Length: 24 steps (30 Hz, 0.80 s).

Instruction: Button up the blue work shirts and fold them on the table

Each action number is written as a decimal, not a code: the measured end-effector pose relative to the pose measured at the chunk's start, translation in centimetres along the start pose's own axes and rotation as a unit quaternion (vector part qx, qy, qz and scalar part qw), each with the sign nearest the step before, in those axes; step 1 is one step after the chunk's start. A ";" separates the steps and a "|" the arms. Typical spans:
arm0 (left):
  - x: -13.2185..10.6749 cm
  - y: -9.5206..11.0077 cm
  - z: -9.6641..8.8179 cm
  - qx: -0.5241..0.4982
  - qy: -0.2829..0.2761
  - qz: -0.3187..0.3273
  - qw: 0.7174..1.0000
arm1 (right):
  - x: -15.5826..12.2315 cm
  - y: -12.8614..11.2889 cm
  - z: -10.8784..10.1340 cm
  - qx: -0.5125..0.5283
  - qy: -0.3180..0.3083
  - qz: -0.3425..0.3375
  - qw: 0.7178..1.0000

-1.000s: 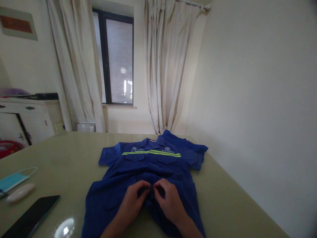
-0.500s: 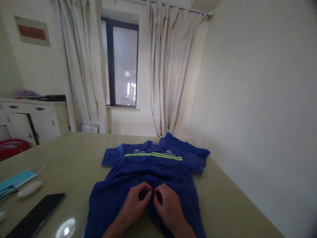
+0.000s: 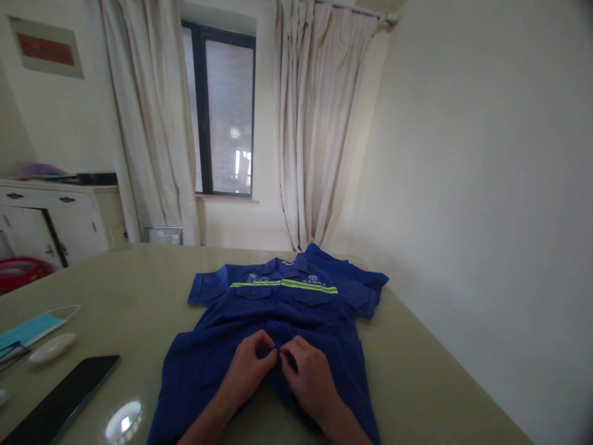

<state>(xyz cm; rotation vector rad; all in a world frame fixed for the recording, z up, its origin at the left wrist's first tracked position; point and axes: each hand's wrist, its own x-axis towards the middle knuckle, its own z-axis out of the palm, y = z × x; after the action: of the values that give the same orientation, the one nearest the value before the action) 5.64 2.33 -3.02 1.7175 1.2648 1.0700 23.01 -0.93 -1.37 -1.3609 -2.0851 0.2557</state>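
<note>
A dark blue short-sleeved work shirt (image 3: 213, 318) lies spread on the table, collar away from me, with yellow-green stripes and white print across the chest. Its lower part is bunched toward me, and the front edges part between my wrists. My left hand (image 3: 250, 364) pinches the shirt's front edge near the middle, thumb against forefinger. Close beside it, my right hand (image 3: 308, 374) pinches the cloth too, fingertips almost touching the left ones. Whether a button sits between the fingertips is too small to tell.
Another blue garment (image 3: 343, 266) lies behind the shirt's right shoulder. On the table's (image 3: 152, 278) left are a black phone (image 3: 65, 395), a white oval object (image 3: 52, 348) and a blue face mask (image 3: 32, 330). A wall (image 3: 486, 247) runs along the right.
Both hands stay at the shirt's front edges, with the right fingers slightly more spread and shifted at the pinch. The whole view has shifted slightly.
</note>
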 end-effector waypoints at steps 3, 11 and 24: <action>0.1 -0.2 0.1 -0.016 0.017 -0.014 1.000 | 0.0 0.0 0.0 0.029 0.008 -0.004 1.000; 0.5 -0.8 0.1 -0.135 0.023 -0.058 0.989 | 0.2 -0.1 0.1 0.116 0.038 -0.003 0.993; 0.7 -0.4 -0.1 -0.232 -0.030 -0.087 0.968 | 0.2 0.2 0.2 0.099 0.064 -0.014 0.993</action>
<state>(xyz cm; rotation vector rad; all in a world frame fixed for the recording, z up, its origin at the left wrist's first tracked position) 5.55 3.16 -3.22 1.2518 1.0066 1.0970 22.99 -0.62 -1.55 -1.1976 -1.9160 0.3440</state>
